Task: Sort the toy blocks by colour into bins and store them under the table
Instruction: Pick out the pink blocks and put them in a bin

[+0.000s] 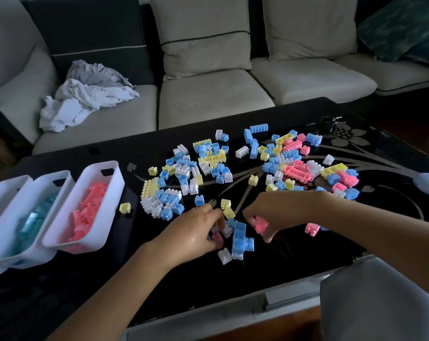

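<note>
Toy blocks [169, 200] strewn over the dark, glossy tabletop [233, 286], mostly beyond both hands, with a few directly beneath the fingers. Hollow moulded plastic by the look, so probably light, stiff and hard to damage, but smooth enough to skid on the glass if nudged. Best pinched across two opposite flat sides, below the studs; joined pieces likely liftable as one.

Right hand [270, 215] curled, thumb and fingertips pinching a pink block [260, 225]. Another pink one just to the right of that hand.

Left hand [196, 230] bent down over small blocks, close beside the right hand; grip on any of them: cannot tell.

Well to the left of the left hand, a white bin [110, 205] of pink blocks, and past it a second bin [51, 174] of blue.
</note>
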`<state>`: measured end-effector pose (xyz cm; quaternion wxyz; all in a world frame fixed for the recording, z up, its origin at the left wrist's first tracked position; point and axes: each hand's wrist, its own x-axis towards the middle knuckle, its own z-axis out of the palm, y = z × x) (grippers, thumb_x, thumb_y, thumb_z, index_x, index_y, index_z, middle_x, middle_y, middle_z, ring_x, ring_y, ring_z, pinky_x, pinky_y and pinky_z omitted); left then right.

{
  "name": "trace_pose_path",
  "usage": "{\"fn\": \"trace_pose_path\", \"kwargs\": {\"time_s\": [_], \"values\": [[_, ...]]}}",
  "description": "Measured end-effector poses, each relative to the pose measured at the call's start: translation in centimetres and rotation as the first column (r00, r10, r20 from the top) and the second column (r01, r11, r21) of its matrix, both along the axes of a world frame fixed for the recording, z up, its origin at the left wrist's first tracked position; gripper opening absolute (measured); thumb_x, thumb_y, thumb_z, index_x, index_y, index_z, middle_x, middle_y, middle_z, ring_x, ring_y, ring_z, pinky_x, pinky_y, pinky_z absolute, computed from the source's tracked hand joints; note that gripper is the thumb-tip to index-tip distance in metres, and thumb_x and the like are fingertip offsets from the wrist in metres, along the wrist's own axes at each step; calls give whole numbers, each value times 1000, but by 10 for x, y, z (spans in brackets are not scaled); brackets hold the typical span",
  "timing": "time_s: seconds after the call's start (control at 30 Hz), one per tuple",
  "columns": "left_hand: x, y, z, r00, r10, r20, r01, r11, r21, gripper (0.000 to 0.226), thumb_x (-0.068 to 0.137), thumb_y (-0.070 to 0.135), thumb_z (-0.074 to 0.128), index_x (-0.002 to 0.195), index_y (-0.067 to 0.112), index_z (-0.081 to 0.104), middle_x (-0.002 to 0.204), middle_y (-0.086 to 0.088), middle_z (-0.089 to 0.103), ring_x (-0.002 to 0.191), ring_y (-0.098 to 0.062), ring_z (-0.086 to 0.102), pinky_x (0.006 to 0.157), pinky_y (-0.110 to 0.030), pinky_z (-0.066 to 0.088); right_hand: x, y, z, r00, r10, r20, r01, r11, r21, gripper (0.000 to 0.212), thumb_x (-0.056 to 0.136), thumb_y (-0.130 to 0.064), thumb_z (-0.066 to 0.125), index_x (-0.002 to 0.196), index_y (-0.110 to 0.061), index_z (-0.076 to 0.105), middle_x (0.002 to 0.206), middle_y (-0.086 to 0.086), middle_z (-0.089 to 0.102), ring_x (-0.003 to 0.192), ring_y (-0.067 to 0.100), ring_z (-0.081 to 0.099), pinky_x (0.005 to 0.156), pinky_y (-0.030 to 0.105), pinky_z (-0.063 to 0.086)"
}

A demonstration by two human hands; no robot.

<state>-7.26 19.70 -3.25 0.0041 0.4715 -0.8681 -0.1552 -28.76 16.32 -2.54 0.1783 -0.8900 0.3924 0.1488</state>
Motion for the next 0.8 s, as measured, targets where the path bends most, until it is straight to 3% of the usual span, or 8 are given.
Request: {"fn": "trace_pose_path", "kwargs": {"time_s": [0.1,0.2,0.3,0.43,0.6,0.7,0.8], "values": [[-6,-2,-2,1000,-1,28,4,994,-114,27,85,32,63,107,24,50,97,11,40,95,-8,43,70,-22,34,-3,-8,4,997,-38,63,40,999,-30,27,81,-24,71,104,-16,57,89,-14,52,78,3,48,59,16,32],[-9,-1,-4,999,37,30,-30,977,-213,32,84,32,66,110,21,50,99,9,50,102,-13,51,71,-22,35,-6,-18,13,974,-146,171,155,987,-42,25,83,-25,69,104,-18,57,95,-12,55,81,0,51,59,10,31],[-7,-1,-9,997,72,19,-64,959,-275,35,85,35,66,113,21,50,102,6,63,98,-14,58,74,-24,41,-3,-31,26,924,-257,282,279,960,-38,22,82,-24,71,98,-21,56,94,-12,60,76,3,57,55,11,42],[1,-2,-15,993,119,16,-108,948,-299,23,91,29,56,111,19,55,95,7,67,89,-13,61,73,-25,44,7,-46,39,901,-284,328,337,934,-115,23,80,-29,72,97,-24,57,85,-17,55,74,4,56,59,15,40],[32,-11,11,921,216,-325,-286,940,-186,15,88,29,62,101,22,62,89,13,62,80,-2,59,72,-17,50,31,-65,51,839,-343,423,423,899,-110,24,83,-29,69,101,-17,58,87,-7,58,65,2,52,55,12,40],[71,-18,36,821,336,-462,-455,874,-171,8,87,24,64,95,24,63,83,15,62,76,3,59,64,-8,43,65,-73,53,694,-458,555,457,876,152,19,87,-24,65,100,-11,62,73,-2,59,54,5,48,48,12,39],[123,-19,44,681,538,-497,-674,727,-136,5,86,23,63,90,25,64,81,10,66,73,-4,61,63,-16,41,117,-81,52,531,-636,561,327,764,557,22,91,-17,59,104,0,59,78,6,62,50,6,46,48,16,44]]}}
